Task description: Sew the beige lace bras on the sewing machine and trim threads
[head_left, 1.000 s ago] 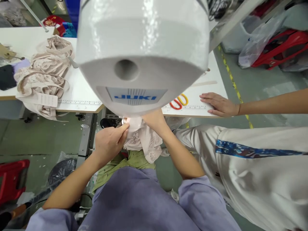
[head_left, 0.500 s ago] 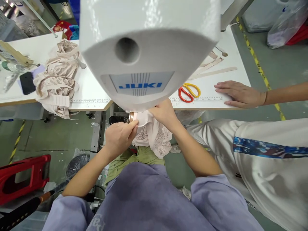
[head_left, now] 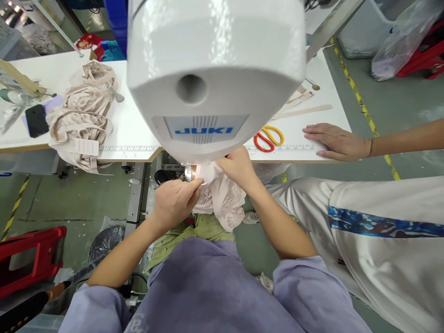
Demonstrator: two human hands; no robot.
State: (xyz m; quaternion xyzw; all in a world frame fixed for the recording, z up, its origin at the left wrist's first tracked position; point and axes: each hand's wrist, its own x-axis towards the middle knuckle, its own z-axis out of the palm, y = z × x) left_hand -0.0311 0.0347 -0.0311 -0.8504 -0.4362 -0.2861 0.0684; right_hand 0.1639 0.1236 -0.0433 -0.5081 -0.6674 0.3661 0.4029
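Note:
A white JUKI sewing machine (head_left: pixel 208 106) fills the upper middle and hides its needle area from me. Below its head hangs a pale pink lace garment (head_left: pixel 227 203). My left hand (head_left: pixel 175 199) pinches the garment's near left edge between thumb and fingers, close to a shiny metal part (head_left: pixel 189 172). On the other side, my right hand (head_left: pixel 239 169) is closed on the fabric just under the machine head; its fingertips are partly hidden. The lower lace folds droop toward my lap.
Left on the white table (head_left: pixel 133 134) lie a heap of beige lace garments (head_left: pixel 86 106) and a black phone (head_left: pixel 36 121). Scissors with red and yellow handles (head_left: pixel 268 138) lie right of the machine, near beige strips (head_left: pixel 305 112). A co-worker's hand (head_left: pixel 338 141) rests flat at the right edge.
The view has shifted slightly, so the machine and table appear a little lower. Both hands keep their grip on the garment, with little visible movement of the fabric.

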